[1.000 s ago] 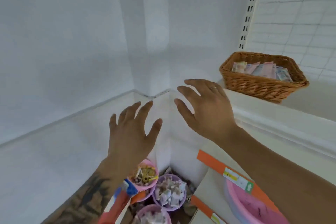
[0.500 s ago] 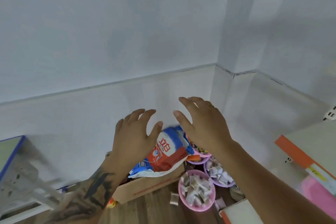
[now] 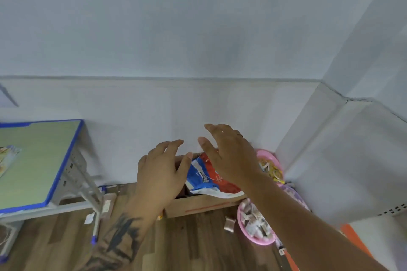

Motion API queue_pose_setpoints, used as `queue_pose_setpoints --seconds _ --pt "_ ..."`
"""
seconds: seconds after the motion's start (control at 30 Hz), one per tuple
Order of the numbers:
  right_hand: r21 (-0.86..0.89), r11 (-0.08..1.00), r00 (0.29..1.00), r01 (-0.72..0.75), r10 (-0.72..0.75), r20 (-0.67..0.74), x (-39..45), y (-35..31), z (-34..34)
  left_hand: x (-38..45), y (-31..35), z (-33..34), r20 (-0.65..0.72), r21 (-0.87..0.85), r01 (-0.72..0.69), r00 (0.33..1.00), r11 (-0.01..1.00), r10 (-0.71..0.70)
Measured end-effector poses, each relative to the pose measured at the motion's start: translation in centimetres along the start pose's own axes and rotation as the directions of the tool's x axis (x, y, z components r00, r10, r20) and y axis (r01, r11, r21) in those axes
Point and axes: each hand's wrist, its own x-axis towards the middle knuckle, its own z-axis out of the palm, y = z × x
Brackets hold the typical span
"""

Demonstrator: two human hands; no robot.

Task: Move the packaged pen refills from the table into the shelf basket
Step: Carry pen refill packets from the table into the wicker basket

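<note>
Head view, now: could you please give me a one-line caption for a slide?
Both hands, left and right, held open and empty above a floor box, table at left.

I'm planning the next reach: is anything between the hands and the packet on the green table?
Nothing visible. The left hand and right hand hover empty beside the table; only tabletop lies before the packet at its left edge.

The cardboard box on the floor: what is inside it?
A blue, red and white bag lies in the cardboard box. Both hands, left and right, cover the rest.
</note>
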Motion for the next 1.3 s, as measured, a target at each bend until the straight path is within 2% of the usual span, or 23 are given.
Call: queue_pose_setpoints --seconds 0.13,0.3,0.43,0.6,0.7,0.9,1.07,1.3 --pt "0.086 0.995 0.997 0.044 -0.049 0.064 1.7 -6.8 4.5 -0.2 -8.4 -2.6 -0.043 -0.019 0.096 0.994 0.995 -0.096" --pt "0.11 0.99 0.985 0.088 -0.103 0.139 3.4 -14.1 8.6 -1.6 -16.2 -5.8 -0.043 -0.035 0.203 0.978 0.978 -0.205" --pt "0.126 0.979 0.96 0.16 -0.184 0.213 5.2 -18.7 11.4 -1.7 -20.9 -7.8 -0.043 -0.032 0.252 0.966 0.967 -0.253" --pt "0.288 0.946 0.953 0.15 -0.216 0.214 8.0 -22.9 15.4 -2.0 -25.2 -9.8 -0.075 0.002 0.325 0.943 0.946 -0.324" --pt "0.325 0.925 0.933 0.197 -0.278 0.227 10.0 -25.8 17.7 -1.3 -28.4 -11.2 -0.103 0.033 0.371 0.925 0.928 -0.366" --pt "0.388 0.872 0.865 0.297 -0.418 0.278 16.1 -32.3 22.8 1.1 -34.5 -15.0 -0.138 0.15 0.506 0.862 0.85 -0.488" --pt "0.487 0.83 0.828 0.271 -0.459 0.322 20.7 -37.7 27.4 3.7 -40.0 -17.6 -0.158 0.184 0.629 0.778 0.755 -0.609" --pt "0.512 0.839 0.789 0.183 -0.437 0.433 23.5 -40.9 33.4 6.7 -45.6 -17.4 -0.081 0.286 0.71 0.687 0.644 -0.722"
